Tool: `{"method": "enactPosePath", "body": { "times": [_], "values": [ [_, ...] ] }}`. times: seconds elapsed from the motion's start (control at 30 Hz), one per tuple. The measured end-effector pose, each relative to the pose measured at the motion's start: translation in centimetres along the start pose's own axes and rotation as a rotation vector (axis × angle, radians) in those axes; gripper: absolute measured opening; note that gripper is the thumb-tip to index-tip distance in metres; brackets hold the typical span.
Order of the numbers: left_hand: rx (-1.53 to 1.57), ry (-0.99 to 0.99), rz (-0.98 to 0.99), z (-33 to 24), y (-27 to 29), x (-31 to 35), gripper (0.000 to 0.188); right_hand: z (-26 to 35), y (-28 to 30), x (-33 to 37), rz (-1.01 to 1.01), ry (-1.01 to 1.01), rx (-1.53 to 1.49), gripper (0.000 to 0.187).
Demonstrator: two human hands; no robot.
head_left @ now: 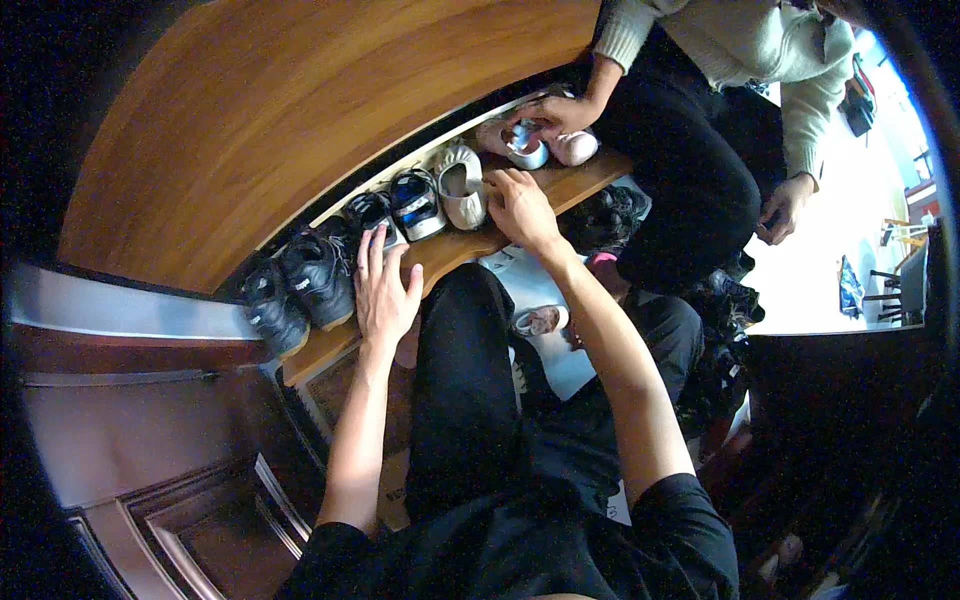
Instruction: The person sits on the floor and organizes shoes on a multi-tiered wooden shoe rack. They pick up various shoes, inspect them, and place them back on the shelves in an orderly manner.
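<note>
My left hand [385, 290] lies spread flat on the wooden shelf [440, 252], holding nothing. At one o'clock, my right hand [520, 205] rests loosely curled against the soft beige slip-on shoe [462, 185]; it looks light and floppy, best pinched at the heel rim.

Black short-sleeved shirt, black trousers

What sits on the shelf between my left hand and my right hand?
In the head view, between the left hand and right hand stand a black-and-blue sandal and a beige slip-on shoe on the wooden shelf.
</note>
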State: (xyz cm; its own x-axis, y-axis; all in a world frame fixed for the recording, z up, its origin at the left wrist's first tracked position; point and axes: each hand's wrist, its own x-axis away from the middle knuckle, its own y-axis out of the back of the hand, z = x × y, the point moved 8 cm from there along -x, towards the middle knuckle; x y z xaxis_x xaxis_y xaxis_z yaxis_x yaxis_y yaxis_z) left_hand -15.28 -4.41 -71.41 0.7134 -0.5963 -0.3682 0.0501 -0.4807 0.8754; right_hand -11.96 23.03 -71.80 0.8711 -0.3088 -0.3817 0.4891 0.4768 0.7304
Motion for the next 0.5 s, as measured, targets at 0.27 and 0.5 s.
{"method": "enactPosePath", "body": {
  "times": [0.27,0.5],
  "values": [
    [-0.005,0.005,-0.061,-0.2,0.7,0.0,0.041,-0.1,-1.3,0.5,0.002,0.019,0.113,0.018],
    [-0.022,0.018,-0.048,-0.2,0.4,0.1,0.032,0.2,-0.5,1.1,-0.063,-0.007,0.103,0.018]
  ]
}}
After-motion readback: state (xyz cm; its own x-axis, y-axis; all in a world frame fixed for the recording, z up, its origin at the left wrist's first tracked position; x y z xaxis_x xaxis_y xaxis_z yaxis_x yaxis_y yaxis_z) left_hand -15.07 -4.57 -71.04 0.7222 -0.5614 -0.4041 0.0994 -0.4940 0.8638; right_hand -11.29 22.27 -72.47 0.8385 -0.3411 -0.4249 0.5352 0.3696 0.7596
